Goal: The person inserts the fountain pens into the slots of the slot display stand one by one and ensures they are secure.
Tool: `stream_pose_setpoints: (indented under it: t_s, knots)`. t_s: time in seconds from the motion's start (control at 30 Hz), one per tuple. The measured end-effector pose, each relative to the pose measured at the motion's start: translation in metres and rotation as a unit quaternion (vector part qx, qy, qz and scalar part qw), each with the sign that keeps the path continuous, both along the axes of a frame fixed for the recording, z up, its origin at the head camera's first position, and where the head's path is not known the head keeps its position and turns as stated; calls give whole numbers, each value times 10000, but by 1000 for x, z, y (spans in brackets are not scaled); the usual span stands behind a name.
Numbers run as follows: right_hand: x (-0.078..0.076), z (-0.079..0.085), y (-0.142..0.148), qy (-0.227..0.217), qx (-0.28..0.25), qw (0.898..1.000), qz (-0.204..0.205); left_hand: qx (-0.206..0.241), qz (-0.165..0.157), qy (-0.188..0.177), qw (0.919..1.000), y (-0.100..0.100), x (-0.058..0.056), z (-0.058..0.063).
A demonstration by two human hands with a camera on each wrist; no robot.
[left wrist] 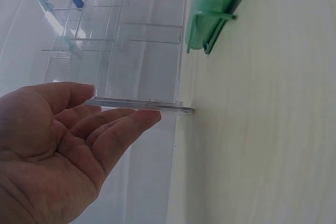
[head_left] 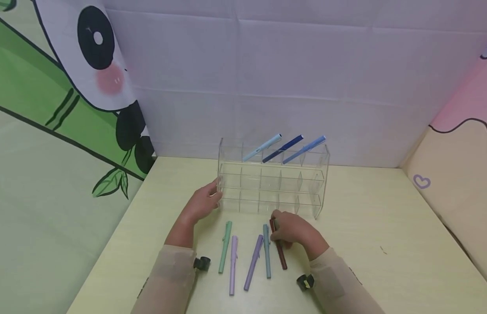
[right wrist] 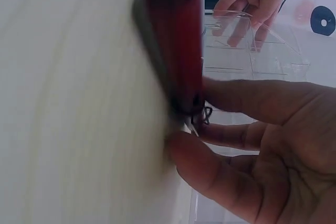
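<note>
A clear tiered pen rack (head_left: pixel 271 167) stands at the back of the table. At its left end my left hand (head_left: pixel 202 203) grips the side panel, thumb on one face and fingers on the other, as the left wrist view shows. In front of the rack my right hand (head_left: pixel 292 229) pinches a dark red pen (head_left: pixel 281 253) near its clip end. Beside it, a blue-grey pen (head_left: pixel 267 251), a purple pen (head_left: pixel 253 264), a lilac pen (head_left: pixel 233 266) and a green pen (head_left: pixel 225 247) lie on the table.
In the rack's top row lean a light blue pen (head_left: pixel 262 147), a navy pen (head_left: pixel 282 149) and a mid-blue pen (head_left: pixel 304 149). A pale cloth (head_left: pixel 290 65) hangs behind the light wood table (head_left: pixel 385 218); printed cloths flank both sides.
</note>
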State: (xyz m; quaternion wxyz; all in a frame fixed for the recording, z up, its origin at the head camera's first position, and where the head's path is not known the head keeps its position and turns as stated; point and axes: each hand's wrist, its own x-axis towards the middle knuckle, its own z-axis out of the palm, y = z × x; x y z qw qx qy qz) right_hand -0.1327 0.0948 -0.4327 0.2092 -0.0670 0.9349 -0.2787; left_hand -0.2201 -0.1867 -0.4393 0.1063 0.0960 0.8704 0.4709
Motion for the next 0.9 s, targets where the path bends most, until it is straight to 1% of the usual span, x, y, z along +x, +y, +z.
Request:
stream_pose_setpoints:
  t_s: [0.23, 0.33, 0.43, 0.5, 0.57, 0.7, 0.77, 0.9]
  knots:
    - [2, 6, 3, 130, -123, 9998, -19, -26, 31, 27, 10000, 2, 3, 2]
    - [1, 10, 7, 148, -103, 9998, -77, 4, 13, 64, 10000, 2, 3, 2]
    - [-2, 15, 13, 141, -240, 9996, -91, 24, 10, 64, 10000, 2, 3, 2]
    - [-5, 18, 20, 90, -493, 9987, -64, 7, 13, 70, 10000, 3, 2, 2]
    - [-9, 21, 27, 21, -881, 9961, -4, 3, 40, 40, 10000, 4, 2, 2]
    - [-15, 28, 42, -71, -1706, 9852, 144, 35, 99, -29, 9999, 7, 0, 2]
    - [-18, 30, 49, 9, -2023, 9791, 200, 46, 125, -42, 9999, 8, 0, 2]
    - [-24, 31, 58, 449, -2467, 9678, 235, 6, 165, -24, 9999, 11, -1, 2]
